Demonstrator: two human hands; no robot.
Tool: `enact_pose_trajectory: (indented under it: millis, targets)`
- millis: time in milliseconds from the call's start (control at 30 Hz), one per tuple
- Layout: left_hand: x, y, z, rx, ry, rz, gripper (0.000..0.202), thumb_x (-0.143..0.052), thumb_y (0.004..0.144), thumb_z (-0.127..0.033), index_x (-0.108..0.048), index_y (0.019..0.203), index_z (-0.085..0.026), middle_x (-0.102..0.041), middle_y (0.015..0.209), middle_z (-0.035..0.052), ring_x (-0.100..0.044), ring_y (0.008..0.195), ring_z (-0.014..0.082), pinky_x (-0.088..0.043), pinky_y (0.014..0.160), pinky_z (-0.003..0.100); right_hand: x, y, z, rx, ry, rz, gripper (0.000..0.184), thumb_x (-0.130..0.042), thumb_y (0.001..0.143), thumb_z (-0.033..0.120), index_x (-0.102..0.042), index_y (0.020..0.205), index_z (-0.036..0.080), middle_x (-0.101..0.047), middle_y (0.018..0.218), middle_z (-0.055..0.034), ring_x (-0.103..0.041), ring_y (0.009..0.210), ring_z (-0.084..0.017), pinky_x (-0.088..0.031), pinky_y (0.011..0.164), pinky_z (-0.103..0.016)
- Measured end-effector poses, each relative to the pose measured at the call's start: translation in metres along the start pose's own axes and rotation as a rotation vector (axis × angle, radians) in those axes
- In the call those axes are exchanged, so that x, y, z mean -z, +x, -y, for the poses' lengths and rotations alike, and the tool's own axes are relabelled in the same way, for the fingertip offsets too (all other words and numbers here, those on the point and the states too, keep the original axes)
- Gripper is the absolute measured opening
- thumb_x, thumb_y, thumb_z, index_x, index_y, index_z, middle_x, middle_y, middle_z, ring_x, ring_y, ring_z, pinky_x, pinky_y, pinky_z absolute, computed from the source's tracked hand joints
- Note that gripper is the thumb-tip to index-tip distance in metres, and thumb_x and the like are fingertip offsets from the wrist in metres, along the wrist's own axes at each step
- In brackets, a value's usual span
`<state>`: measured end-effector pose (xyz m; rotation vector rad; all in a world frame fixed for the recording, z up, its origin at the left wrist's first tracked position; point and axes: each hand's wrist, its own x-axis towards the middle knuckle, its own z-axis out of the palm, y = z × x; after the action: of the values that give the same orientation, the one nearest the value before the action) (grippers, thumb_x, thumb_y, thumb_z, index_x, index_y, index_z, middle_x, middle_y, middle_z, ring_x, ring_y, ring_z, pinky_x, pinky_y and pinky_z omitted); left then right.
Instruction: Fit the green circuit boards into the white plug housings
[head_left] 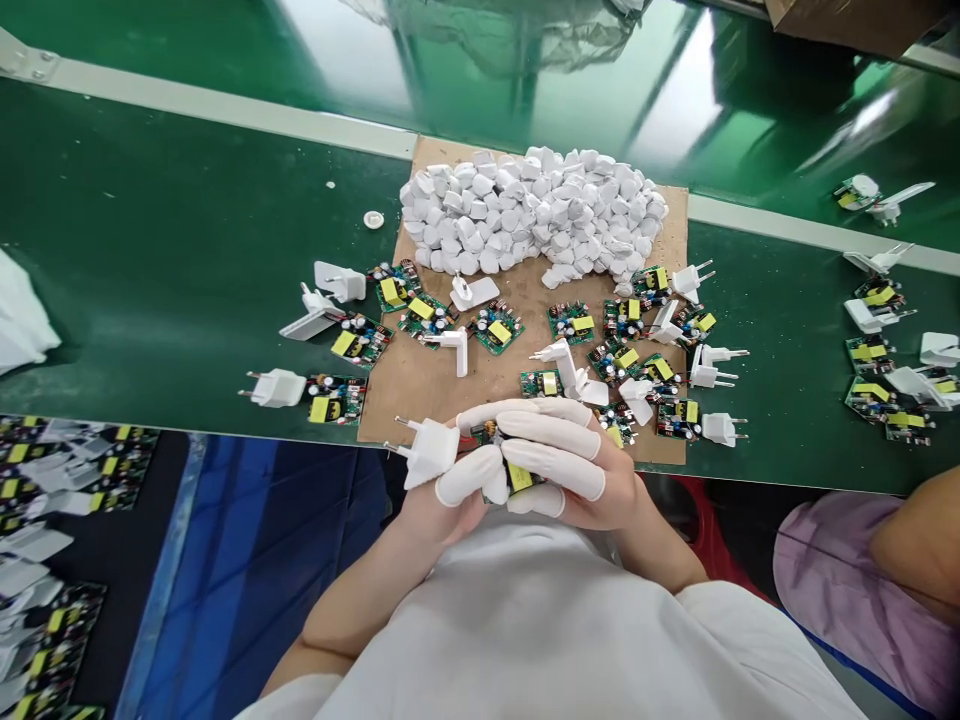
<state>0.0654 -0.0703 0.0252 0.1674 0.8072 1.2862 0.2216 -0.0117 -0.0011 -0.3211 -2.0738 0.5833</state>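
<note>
Close to my body, both hands grip one green circuit board (520, 478) with a yellow-wrapped transformer. My left hand (459, 492) closes on its left side, thumb bent over it. My right hand (581, 462) wraps its fingers across the top and right side, hiding much of the board. White finger cots cover the fingertips. A small white piece (495, 488) shows by my left thumb; whether it is stuck to the board I cannot tell. A white two-pin plug (431, 452) sticks out beside my left hand, its link to the board hidden.
A cardboard sheet (495, 385) on the green bench bears a heap of small white lumps (532, 215). Circuit boards (497, 328) with white plugs (277, 388) lie around it. A black tray (97, 560) of boards stands lower left. Another person's leg (919, 540) is at right.
</note>
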Motion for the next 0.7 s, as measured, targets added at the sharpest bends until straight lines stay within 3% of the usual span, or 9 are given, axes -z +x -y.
enact_pose_trajectory:
  millis: [100,233,333,500,567,633,700]
  targets:
    - [0.003,0.001,-0.001,-0.039,0.033,0.009,0.04,-0.109,0.063,-0.039,-0.082,0.089,-0.024,-0.066,0.059,-0.0067,-0.074,0.065,0.0175,-0.067,0.079,0.031,-0.001,-0.001,0.001,-0.019,0.021,0.015,0.042,-0.054,0.119,0.03,-0.055,0.159,0.019,-0.083,0.131,-0.0124,-0.08,0.128,-0.025,-0.07,0.107,-0.045]
    - [0.011,-0.001,0.002,-0.092,0.071,0.1,0.04,-0.1,0.075,-0.06,-0.082,0.084,-0.025,-0.067,0.058,-0.0032,-0.08,0.075,0.0233,-0.068,0.093,0.041,-0.001,-0.002,0.001,-0.075,0.092,-0.016,0.045,-0.061,0.116,0.036,-0.058,0.157,0.016,-0.081,0.134,-0.0165,-0.076,0.133,-0.026,-0.068,0.111,-0.045]
    - [0.018,-0.002,0.007,-0.087,0.092,0.112,0.039,-0.098,0.075,-0.064,-0.082,0.084,-0.029,-0.072,0.064,-0.0008,-0.082,0.096,0.0278,-0.066,0.099,0.043,-0.001,-0.002,0.002,-0.089,0.097,-0.069,0.047,-0.064,0.114,0.039,-0.06,0.156,0.018,-0.08,0.134,-0.017,-0.078,0.129,-0.028,-0.069,0.108,-0.045]
    - [0.042,-0.003,0.02,-0.041,0.232,-0.062,0.042,-0.106,0.059,-0.058,-0.08,0.077,-0.03,-0.08,0.087,0.0047,-0.071,0.132,0.0376,-0.059,0.116,0.049,-0.003,0.005,0.013,-0.296,0.34,-0.104,0.039,-0.078,0.104,0.047,-0.069,0.136,0.025,-0.076,0.138,-0.0151,-0.079,0.125,-0.034,-0.069,0.104,-0.052]
    - [0.052,-0.005,0.023,-0.068,0.269,-0.075,0.044,-0.108,0.056,-0.055,-0.082,0.082,-0.03,-0.083,0.096,0.0066,-0.068,0.137,0.04,-0.054,0.123,0.05,-0.005,0.01,0.019,-0.36,0.437,-0.142,0.031,-0.083,0.1,0.034,-0.069,0.126,0.025,-0.077,0.136,-0.0141,-0.08,0.121,-0.035,-0.068,0.103,-0.054]
    - [0.06,-0.009,0.026,-0.111,0.292,-0.079,0.05,-0.105,0.059,-0.063,-0.085,0.091,-0.03,-0.084,0.105,0.0075,-0.071,0.133,0.0407,-0.054,0.124,0.053,-0.008,0.014,0.023,-0.363,0.498,-0.136,0.026,-0.08,0.1,0.021,-0.067,0.122,0.025,-0.077,0.133,-0.0133,-0.082,0.117,-0.034,-0.067,0.1,-0.054]
    - [0.065,-0.014,0.026,-0.097,0.305,-0.081,0.054,-0.102,0.061,-0.067,-0.086,0.097,-0.031,-0.085,0.105,0.0066,-0.075,0.126,0.0396,-0.059,0.118,0.053,-0.009,0.016,0.023,-0.332,0.504,-0.118,0.024,-0.076,0.103,0.023,-0.066,0.124,0.024,-0.078,0.131,-0.0134,-0.082,0.116,-0.033,-0.066,0.101,-0.054]
